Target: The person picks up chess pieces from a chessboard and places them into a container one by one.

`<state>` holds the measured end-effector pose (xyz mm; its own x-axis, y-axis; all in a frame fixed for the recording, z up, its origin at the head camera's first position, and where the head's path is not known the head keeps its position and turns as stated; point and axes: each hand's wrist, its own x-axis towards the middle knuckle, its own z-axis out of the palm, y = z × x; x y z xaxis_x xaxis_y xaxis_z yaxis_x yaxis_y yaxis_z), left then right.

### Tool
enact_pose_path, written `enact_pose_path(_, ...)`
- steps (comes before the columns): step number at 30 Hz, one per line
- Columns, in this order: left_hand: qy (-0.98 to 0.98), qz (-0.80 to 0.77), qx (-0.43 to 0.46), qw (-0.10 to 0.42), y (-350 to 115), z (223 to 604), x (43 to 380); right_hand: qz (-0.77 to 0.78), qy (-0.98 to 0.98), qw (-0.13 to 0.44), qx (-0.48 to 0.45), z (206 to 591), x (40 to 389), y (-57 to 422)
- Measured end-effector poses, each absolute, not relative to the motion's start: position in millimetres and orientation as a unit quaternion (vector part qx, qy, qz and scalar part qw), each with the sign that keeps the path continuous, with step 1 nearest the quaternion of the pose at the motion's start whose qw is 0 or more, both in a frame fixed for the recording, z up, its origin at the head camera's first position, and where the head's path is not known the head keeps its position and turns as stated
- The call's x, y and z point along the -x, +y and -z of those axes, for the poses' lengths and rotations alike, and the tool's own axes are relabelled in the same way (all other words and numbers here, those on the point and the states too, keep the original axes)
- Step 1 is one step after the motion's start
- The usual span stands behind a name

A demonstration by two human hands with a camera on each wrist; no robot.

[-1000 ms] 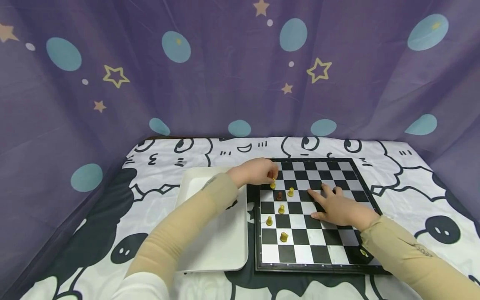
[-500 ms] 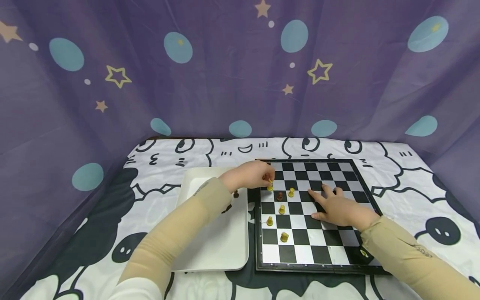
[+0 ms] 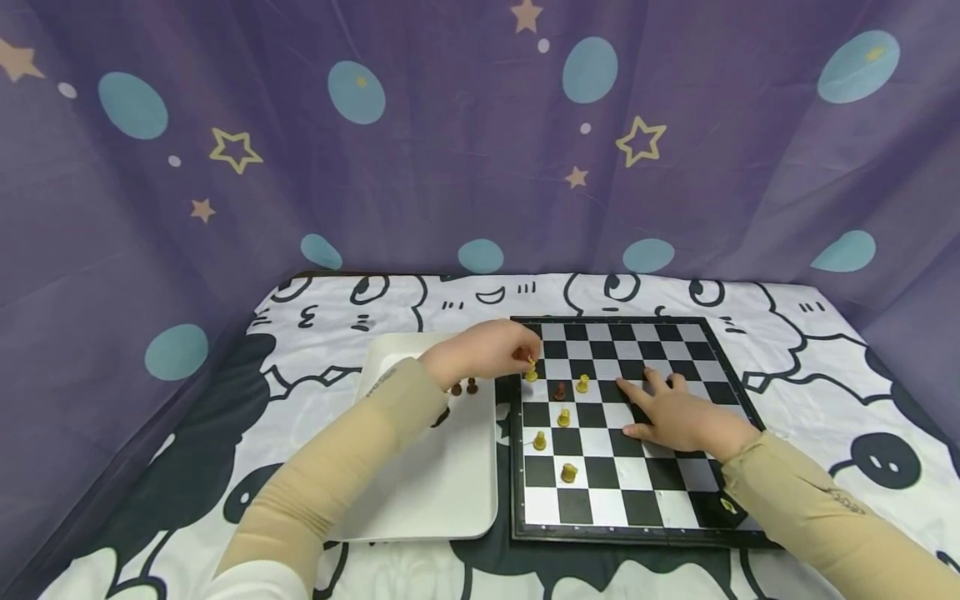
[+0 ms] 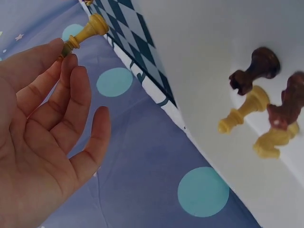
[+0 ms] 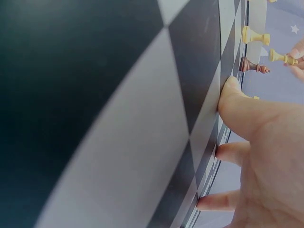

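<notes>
My left hand (image 3: 491,348) pinches a yellow chess piece (image 4: 89,31) by its narrow top, between thumb and fingertips. The piece is held over the left edge of the chessboard (image 3: 606,507), its wide base away from the fingers. Fingers spread, my right hand (image 3: 675,417) rests on the right half of the board, fingertips touching the squares. A brown piece (image 3: 559,391) and a yellow piece (image 3: 582,383) stand on the board between the hands. Several other yellow pieces, among them one (image 3: 564,417) and another (image 3: 569,473), stand nearer the board's front left.
Left of the board lies a white tray (image 3: 420,500), partly covered by the left forearm. It contains a brown rook (image 4: 256,71), a yellow piece (image 4: 244,109), a yellow knight (image 4: 275,141) and other pieces. A cartoon-print cloth (image 3: 810,367) covers the table; a purple curtain (image 3: 480,167) hangs behind.
My left hand has moved left with the yellow piece, from over the board's squares to its left edge. More brown pieces in the tray have come into view. The right hand stays put.
</notes>
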<state>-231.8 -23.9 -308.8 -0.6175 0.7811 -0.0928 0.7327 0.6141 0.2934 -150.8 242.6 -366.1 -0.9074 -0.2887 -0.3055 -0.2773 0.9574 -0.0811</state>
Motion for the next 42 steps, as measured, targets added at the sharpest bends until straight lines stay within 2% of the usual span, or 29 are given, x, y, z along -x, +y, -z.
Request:
enact_pose_path(15,0.898,-0.136,-0.407,0.098,-55.5,301.9,231.3,0.019,0.975,0.164,0.147,363.5,149.6,242.2)
enact_pose_path(42,0.916,-0.162,-0.360,0.068,-129.0,318.9,241.7,0.010,0.975,0.164,0.150,363.4,148.8,241.1)
